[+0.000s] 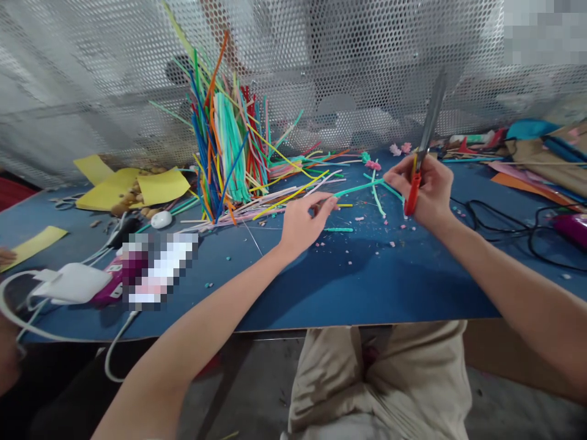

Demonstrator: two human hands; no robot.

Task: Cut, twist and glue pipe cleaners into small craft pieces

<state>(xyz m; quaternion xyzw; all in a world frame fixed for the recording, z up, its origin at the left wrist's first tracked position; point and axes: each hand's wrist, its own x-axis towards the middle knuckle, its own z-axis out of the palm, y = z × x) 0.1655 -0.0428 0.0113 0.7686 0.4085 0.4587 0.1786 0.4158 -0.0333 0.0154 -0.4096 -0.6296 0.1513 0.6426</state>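
My left hand point(308, 220) pinches one end of a teal pipe cleaner point(360, 187) just above the blue table. The same pipe cleaner runs to my right hand point(426, 186), where thumb and finger close on it. That hand also grips red-handled scissors point(413, 190), their blades pointing up and away. Beneath the hands lie a short teal pipe cleaner piece point(338, 230), a pale green strand point(378, 198) and scattered pink and teal fluff. Farther back rests a small pink fluffy twist point(373, 165).
A dense upright bunch of coloured pipe cleaners point(229, 146) stands back left. Yellow sheets point(107, 189), a phone point(160, 269), a white charger point(82, 282) and cables lie left. Black cable point(490, 220) and coloured paper point(527, 183) lie right. Perforated metal point(367, 67) rises behind. Another person's hand point(6, 256) shows far left.
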